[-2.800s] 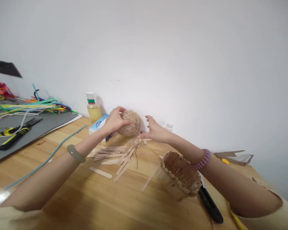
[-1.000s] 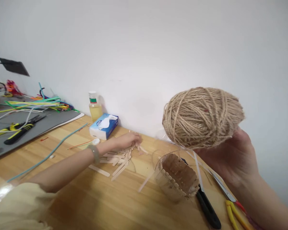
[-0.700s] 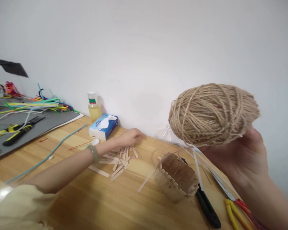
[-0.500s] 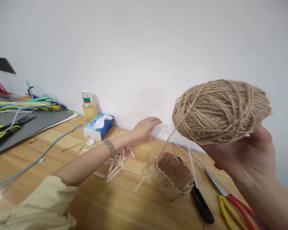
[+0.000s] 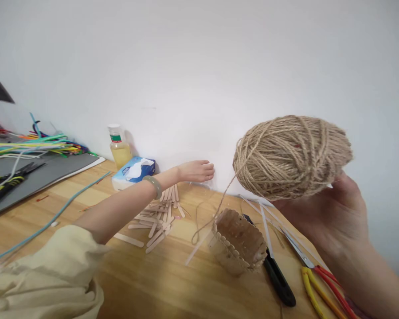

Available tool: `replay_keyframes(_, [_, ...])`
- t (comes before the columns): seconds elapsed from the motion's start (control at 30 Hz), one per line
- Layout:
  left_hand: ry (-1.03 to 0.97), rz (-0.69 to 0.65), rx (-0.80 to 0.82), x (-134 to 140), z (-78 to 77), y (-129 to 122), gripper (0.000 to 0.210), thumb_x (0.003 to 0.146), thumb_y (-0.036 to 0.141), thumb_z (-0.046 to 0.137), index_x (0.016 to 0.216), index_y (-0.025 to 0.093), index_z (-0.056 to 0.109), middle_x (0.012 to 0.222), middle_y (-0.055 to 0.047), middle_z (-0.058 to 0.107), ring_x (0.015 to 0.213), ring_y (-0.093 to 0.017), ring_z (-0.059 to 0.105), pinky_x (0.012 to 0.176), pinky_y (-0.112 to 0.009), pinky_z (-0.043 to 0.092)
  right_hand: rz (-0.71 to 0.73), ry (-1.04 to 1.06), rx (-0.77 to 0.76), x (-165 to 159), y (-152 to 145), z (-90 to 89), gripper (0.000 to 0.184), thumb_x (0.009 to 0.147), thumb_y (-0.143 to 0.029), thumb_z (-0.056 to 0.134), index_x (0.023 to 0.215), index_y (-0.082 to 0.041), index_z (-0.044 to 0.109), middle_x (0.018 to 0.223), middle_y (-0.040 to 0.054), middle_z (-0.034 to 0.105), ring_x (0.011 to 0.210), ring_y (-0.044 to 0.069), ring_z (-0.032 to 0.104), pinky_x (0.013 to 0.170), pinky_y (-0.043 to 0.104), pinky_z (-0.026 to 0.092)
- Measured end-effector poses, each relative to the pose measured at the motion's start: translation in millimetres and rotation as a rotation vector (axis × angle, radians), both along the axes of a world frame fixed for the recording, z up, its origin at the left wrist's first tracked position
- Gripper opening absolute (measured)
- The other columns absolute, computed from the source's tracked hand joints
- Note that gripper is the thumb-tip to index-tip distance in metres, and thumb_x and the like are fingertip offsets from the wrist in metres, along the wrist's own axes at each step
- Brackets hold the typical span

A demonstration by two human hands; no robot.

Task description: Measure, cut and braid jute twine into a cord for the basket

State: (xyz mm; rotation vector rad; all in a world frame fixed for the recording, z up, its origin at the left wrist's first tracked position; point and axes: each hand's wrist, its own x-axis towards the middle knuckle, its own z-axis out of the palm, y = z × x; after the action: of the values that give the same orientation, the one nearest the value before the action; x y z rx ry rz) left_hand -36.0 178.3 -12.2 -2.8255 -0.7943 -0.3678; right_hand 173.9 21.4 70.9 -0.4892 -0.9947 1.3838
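Observation:
Up on the right, my right hand [image 5: 332, 221] supports a big ball of jute twine [image 5: 292, 157], thumb and palm closed against its underside. A strand runs down from the ball to the table beside a small basket of craft sticks [image 5: 241, 243] with a scalloped rim. My left hand [image 5: 197, 172] is stretched out by the wall, fingers together and bent downward over a piece of clear plastic [image 5: 202, 184], mostly hidden beneath them. Loose craft sticks [image 5: 159, 226] lie in a pile under my left forearm.
Red-and-yellow-handled scissors [image 5: 310, 266] and a black-handled tool [image 5: 279, 279] lie right of the basket. Clear strips [image 5: 266, 230] are nearby. Leftward are a tissue box [image 5: 131, 173], a glue bottle [image 5: 119, 148], a blue pipe cleaner [image 5: 66, 201], pliers [image 5: 11, 181] and bundled pipe cleaners [image 5: 49, 144].
My left hand has come down over the clear plastic, which stood visible to its right before. The twine ball has shifted slightly left with my right hand, and its strand hangs slacker.

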Motion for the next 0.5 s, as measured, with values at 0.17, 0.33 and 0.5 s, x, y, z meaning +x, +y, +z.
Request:
replay_keyframes(0.17, [0.051,-0.038,-0.043,-39,11.8,-25,0.047,0.082,0.009,0.039,0.127,0.023,0.039,0.138,-0.005,0.036,0.130,-0.019,0.023,0.107,-0.040,0.009,0.024,0.032,-0.039,3,0,-3.5,0.020,0.068,-0.031,0.060,0.088,-0.033,0.061,0.115,-0.0042,0.056,0.116,0.027,0.044,0.087,0.047,0.047])
replay_keyframes(0.33, [0.116,0.121,-0.472,-92,-11.7,-102,0.100,0.062,0.045,0.065,0.140,0.020,0.007,0.146,-0.013,0.012,0.133,-0.029,0.012,0.104,-0.041,0.021,-0.008,0.037,-0.071,13,-1,-13.7,0.019,0.071,-0.031,0.056,0.089,-0.035,0.061,0.116,-0.0060,0.055,0.111,0.026,0.047,0.084,0.047,0.048])
replay_keyframes(0.5, [0.124,0.287,-0.483,-127,-63.7,-160,0.119,0.049,0.065,0.064,0.140,0.024,-0.001,0.146,-0.013,0.003,0.133,-0.034,0.000,0.103,-0.052,0.006,-0.003,0.017,-0.139,13,3,-23.8,0.022,0.072,-0.031,0.052,0.091,-0.034,0.061,0.114,-0.0036,0.057,0.108,0.028,0.050,0.080,0.048,0.049])
